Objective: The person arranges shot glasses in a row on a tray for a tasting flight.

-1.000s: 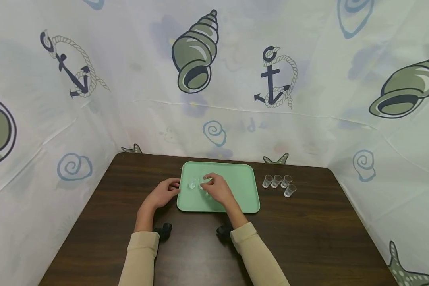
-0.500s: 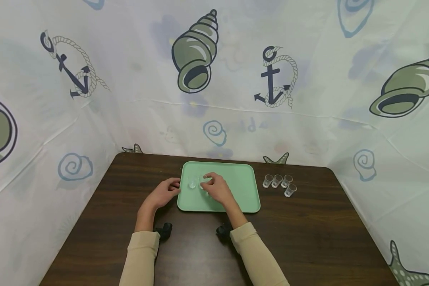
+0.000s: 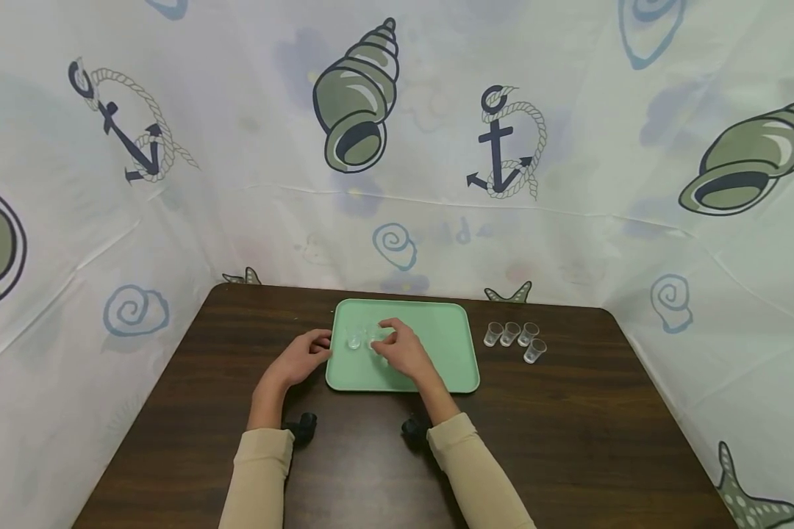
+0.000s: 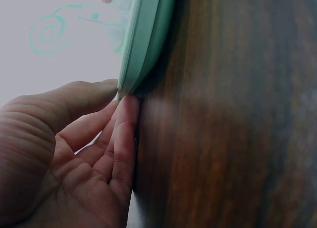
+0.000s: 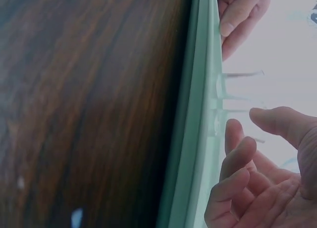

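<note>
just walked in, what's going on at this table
A person's left grip pinches the left edge of the green tray. The right grip is at a small clear cup on it, thumb and fingers apart; whether they touch the cup is unclear. A second cup stands just left of that one. Four more cups are on the wood-grain table right of the tray: three in a row, one nearer the person.

Faint lettering (image 3: 463, 231) on the patterned backdrop (image 3: 569, 253) shows a "d"-like shape, the rest unreadable.
</note>
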### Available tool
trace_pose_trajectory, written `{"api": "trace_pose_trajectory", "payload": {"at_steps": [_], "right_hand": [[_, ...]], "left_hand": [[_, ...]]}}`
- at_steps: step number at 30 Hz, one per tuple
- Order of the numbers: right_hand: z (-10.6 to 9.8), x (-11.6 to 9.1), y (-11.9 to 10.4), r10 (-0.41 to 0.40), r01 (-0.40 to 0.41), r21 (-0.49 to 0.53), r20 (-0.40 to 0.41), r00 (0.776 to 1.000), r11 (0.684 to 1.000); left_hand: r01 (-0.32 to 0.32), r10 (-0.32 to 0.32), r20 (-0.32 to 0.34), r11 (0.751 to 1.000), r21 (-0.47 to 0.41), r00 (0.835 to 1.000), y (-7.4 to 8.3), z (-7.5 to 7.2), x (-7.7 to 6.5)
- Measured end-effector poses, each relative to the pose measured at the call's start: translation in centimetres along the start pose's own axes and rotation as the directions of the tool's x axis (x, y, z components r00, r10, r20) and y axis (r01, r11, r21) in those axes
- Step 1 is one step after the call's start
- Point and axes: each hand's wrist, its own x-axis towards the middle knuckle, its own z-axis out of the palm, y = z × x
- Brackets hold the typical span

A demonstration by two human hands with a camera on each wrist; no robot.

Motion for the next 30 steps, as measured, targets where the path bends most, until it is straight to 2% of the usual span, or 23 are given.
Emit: {"api": "trace_pose_trajectory", "payload": {"at_steps": [16, 22, 30], "right_hand": [[-2.5, -2.2, -0.1, 0.002, -0.008, -0.073, -0.073, 0.997, 0.997], [-3.9, -2.8, 0.3, -0.022, 0.02, -0.026, -0.102, 0.995, 0.999], [-6.1, -3.1, 0.8, -0.01, 0.02, 0.056, -0.165, 0.986, 0.998]], "left_hand": [[-0.005, 0.005, -0.008, 1.0, 0.016, 1.0, -0.3, 0.2, 0.1], [-0.009, 0.009, -0.004, 1.0, 0.025, 1.0, -0.5, 0.1, 0.3], [-0.003, 0.003, 0.008, 1.0, 0.02, 1.0, -0.5, 0.2, 0.4]]}}
